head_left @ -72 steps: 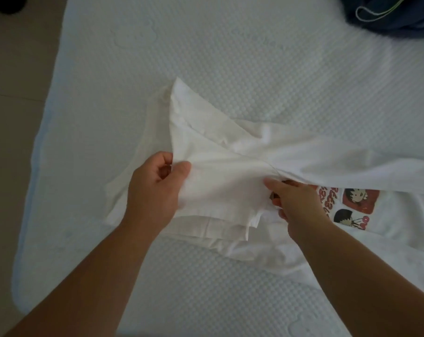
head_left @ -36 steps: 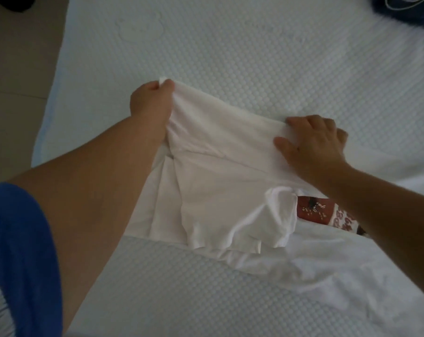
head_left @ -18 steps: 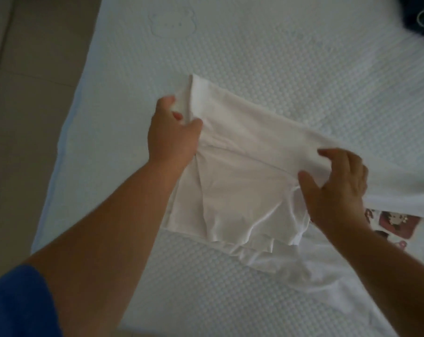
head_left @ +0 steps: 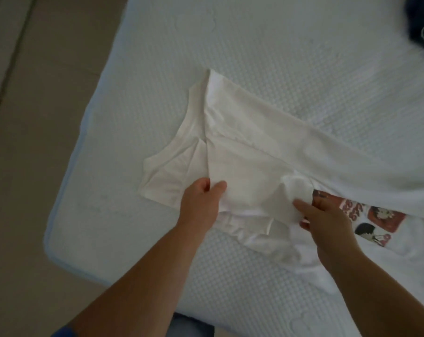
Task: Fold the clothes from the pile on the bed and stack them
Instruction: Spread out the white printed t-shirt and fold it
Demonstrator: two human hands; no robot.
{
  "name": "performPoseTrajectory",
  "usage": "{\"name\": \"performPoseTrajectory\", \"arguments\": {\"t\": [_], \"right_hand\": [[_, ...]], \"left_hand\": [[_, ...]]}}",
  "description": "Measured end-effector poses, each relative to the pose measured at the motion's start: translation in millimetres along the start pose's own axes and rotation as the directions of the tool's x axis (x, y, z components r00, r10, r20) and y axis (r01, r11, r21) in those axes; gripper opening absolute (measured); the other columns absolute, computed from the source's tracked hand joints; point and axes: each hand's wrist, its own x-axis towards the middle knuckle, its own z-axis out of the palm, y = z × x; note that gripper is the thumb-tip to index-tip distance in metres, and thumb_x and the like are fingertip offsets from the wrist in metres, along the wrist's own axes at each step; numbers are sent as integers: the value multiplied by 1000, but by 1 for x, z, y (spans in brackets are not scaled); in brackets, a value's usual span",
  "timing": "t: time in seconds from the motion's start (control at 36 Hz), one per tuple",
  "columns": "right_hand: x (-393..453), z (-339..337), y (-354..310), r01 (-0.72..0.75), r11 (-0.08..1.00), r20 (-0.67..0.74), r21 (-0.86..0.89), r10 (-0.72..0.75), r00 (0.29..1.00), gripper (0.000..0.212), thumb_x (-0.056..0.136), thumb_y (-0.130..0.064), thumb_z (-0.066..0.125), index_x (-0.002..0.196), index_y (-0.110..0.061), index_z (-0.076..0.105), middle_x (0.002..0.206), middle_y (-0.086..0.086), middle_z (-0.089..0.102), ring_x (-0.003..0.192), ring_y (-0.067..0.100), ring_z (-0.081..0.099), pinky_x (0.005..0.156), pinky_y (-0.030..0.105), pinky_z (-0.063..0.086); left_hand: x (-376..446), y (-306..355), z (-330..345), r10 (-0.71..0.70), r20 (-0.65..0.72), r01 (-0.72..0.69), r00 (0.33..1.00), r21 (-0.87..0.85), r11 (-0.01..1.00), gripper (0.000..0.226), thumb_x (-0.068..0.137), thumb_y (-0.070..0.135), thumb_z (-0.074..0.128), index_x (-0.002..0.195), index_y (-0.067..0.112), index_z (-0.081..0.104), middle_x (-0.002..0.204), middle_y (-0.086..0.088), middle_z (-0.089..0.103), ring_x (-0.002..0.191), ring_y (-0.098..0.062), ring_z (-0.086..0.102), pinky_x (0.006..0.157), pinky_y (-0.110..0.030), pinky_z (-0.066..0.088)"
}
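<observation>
white T-shirt (head_left: 250, 152) half-folded on bed (head_left: 279, 57) | left hand (head_left: 201, 203) pinches folded panel's near edge | right hand (head_left: 327, 215) pinches bunched sleeve | advice: tuck sleeve flat inside, keep edges aligned, smooth before next fold

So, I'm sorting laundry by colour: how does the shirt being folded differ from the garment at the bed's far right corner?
The white T-shirt lies spread and partly folded mid-bed; the dark garment sits bunched at the corner, mostly out of frame. The left hand and right hand pinch the T-shirt; nothing touches the dark garment. Both lie on the mattress.
</observation>
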Motion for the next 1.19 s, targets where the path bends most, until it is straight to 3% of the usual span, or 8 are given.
{"name": "performPoseTrajectory", "arguments": {"t": [0.08, 0.31, 0.56, 0.69, 0.81, 0.94, 1.03, 1.19], "right_hand": [[-5, -4, 2, -66, 978, 65, 196, 54, 996, 6, 85, -14, 64, 79, -16, 65, 85, 3, 68, 82, 20, 66, 65, 32, 54], [-13, -2, 30, -156, 984, 91, -83, 164, 982, 12, 86, -26, 64, 85, -14, 64, 85, 7, 66, 72, 23, 59, 57, 29, 46], [-16, -3, 1, 116, 989, -83, -91, -124, 989, 21, 80, -30, 69, 92, -31, 51, 79, -7, 62, 74, 12, 61, 72, 41, 55], [-1, 2, -26, 58, 986, -42, 154, -52, 998, 8, 83, -22, 65, 79, -26, 59, 64, -8, 64, 55, 5, 60, 48, 22, 49], [23, 1, -48, -188, 762, 86, 620, 172, 981, 7, 86, -7, 56, 87, -9, 63, 69, 3, 70, 56, 15, 67, 52, 24, 54], [44, -5, -48, -153, 923, 53, 353, 143, 988, 29, 82, -8, 62, 108, -20, 61, 90, 3, 68, 77, 15, 64, 70, 45, 58], [48, -1, -41, 50, 998, -92, 38, -46, 995, 32, 85, -21, 61, 116, -26, 56, 93, -10, 58, 81, 11, 58, 66, 36, 56], [57, 7, -43, 165, 956, -79, -244, -189, 979, 49, 84, -48, 60, 125, -21, 52, 87, -19, 51, 78, 6, 53, 65, 25, 45]], "left_hand": [[-3, -1, -4, -10, -41, 6, 999, -96, 995, 20, 84, 25, 64, 65, 19, 60, 61, 9, 58, 47, 4, 51, 42, -14, 39], [-1, -23, -14, -300, 64, 307, 952, -185, 933, 10, 83, 16, 67, 77, 16, 60, 81, -5, 62, 66, -15, 58, 38, -18, 43], [2, 20, -13, -73, 159, 128, 985, -368, 921, 16, 83, 10, 64, 69, 14, 59, 43, 3, 52, 40, -8, 53, 51, -26, 54], [20, 63, -3, -151, 254, 279, 956, -611, 741, 25, 89, 9, 56, 64, 12, 53, 43, 2, 51, 39, -11, 55, 45, -21, 50], [42, 85, 9, -134, 312, 327, 940, -722, 610, 13, 94, 9, 48, 83, 7, 55, 80, -7, 65, 75, -18, 67, 71, -28, 56], [59, 88, 18, -33, 145, 100, 989, -481, 871, 7, 85, 10, 59, 85, 16, 56, 87, -5, 63, 86, -18, 62, 82, -30, 47], [63, 82, 20, 133, -32, -136, 991, -147, 980, 18, 79, 16, 65, 92, 22, 56, 89, 4, 63, 85, -15, 62, 79, -27, 48], [76, 71, 14, 400, -26, -351, 916, 425, 834, 52, 77, 34, 69, 124, 18, 52, 113, 0, 58, 103, -19, 55, 89, -30, 42]]}}
